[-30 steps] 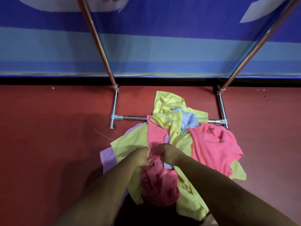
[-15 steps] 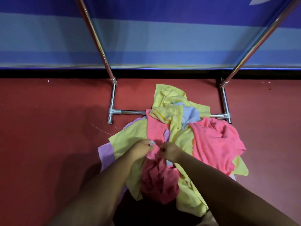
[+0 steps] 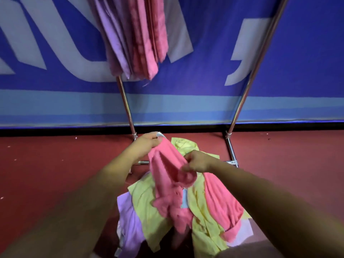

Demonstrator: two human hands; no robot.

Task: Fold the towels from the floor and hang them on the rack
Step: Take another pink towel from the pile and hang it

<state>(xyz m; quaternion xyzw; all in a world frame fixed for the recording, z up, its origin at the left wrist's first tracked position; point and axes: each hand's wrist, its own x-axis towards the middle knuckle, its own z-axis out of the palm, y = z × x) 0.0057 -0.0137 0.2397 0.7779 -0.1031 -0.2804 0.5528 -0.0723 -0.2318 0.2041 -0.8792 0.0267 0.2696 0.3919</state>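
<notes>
- The left hand (image 3: 147,144) pinches the top corner of a pink towel (image 3: 165,175). Its fingers curl over the edge, where a small white tag (image 3: 160,135) sticks out.
- The right hand (image 3: 198,161) grips the same towel lower down, with its fingers closed on a bunched fold.
- The pink towel is soft, nappy cloth. It hangs crumpled from the two hands, with its lower end over the pile; whether it touches the pile cannot be told.
- The pile of towels (image 3: 201,220) lies loose and rumpled on the red floor (image 3: 46,174) at the foot of the rack. It holds pale yellow towels (image 3: 147,207), a lilac towel (image 3: 128,220) at the left edge and a second pink one (image 3: 221,202) on the right.
- The rack (image 3: 126,101) is made of shiny round metal tube. Two uprights slant upward, and a low base bar sits behind the pile.
- Folded towels (image 3: 137,38), lilac and pink, hang by the left upright in flat, narrow layers pressed side by side.
- Behind the rack stretches a smooth blue banner (image 3: 297,53) with pale lettering and a lighter stripe.
</notes>
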